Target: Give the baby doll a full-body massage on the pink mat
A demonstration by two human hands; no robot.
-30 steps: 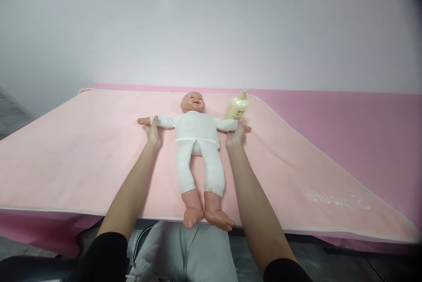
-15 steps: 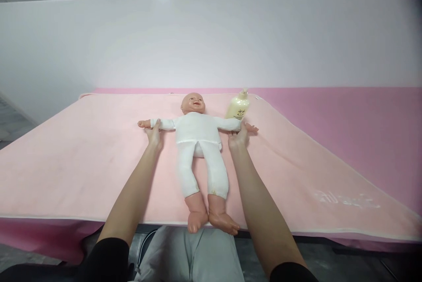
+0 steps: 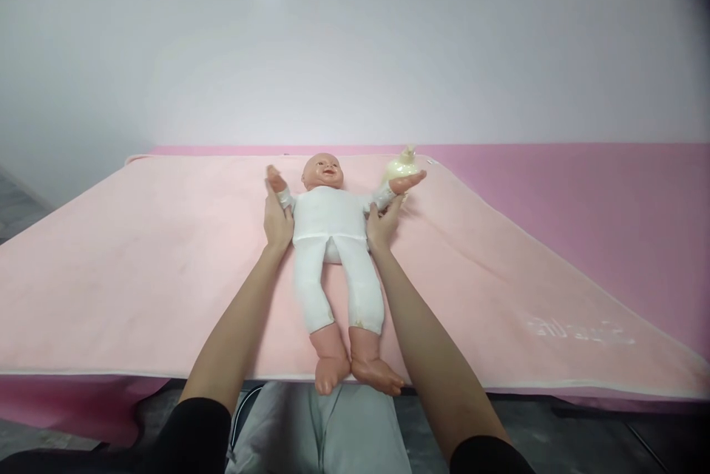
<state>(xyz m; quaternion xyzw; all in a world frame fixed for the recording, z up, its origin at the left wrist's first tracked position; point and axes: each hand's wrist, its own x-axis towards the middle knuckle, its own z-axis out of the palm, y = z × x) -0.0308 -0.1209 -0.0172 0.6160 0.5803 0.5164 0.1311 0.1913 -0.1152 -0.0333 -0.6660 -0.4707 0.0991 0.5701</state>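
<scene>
Behind the doll's (image 3: 331,219) arm, a bottle (image 3: 400,163)

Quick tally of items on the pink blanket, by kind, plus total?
Doll: 1
Pump bottle: 1
Hands on the doll: 2, left hand and right hand
Total: 4, on the pink blanket

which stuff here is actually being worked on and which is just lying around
In hand:
- baby doll in a white cloth suit, lying face up
- left hand, at the doll's raised arm
- right hand, at the doll's other raised arm
- pale pink soft blanket under the doll

Lying about:
- cream plastic pump bottle, partly hidden behind the doll's hand
- darker pink table cover
</scene>
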